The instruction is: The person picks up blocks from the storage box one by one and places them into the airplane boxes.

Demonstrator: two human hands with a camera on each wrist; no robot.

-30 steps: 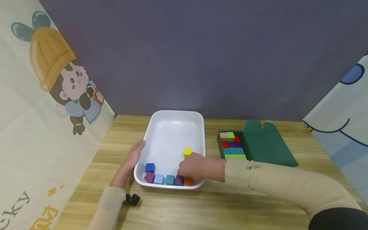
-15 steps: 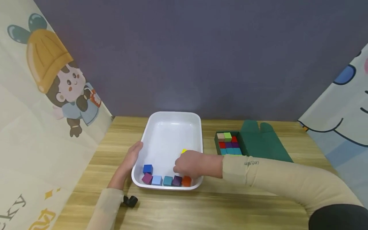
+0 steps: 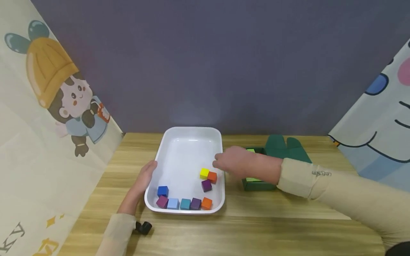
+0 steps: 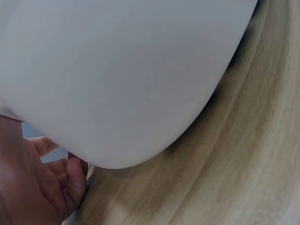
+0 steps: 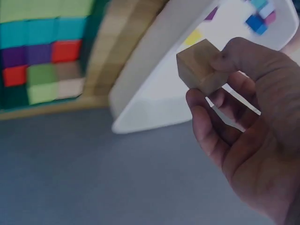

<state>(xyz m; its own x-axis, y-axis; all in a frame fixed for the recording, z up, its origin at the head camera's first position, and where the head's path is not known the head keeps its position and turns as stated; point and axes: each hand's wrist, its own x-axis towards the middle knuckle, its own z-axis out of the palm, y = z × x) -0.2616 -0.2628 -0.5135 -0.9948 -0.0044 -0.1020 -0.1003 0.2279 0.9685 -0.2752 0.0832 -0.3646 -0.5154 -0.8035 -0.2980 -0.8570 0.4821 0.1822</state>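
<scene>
A dark wall (image 3: 205,71) rises behind a wood-grain table (image 3: 243,231), between cartoon-printed cloths. From where I stand, a white tray (image 3: 182,151) lies with its long axis toward the wall. To its right sits a green box (image 3: 258,186) of cubes, lid laid out rightward, partly covered by the person's right forearm (image 3: 267,170). The left hand (image 3: 145,176) touches the tray's left rim with bent fingers; whether they grip, I cannot tell. The right hand (image 3: 235,161) pinches a plain wooden cube (image 5: 200,65), equal-sided and tilted, near the tray's right rim. Nine coloured cubes (image 3: 185,204) line the tray's near and right edges. A strip of table separates tray and box.
</scene>
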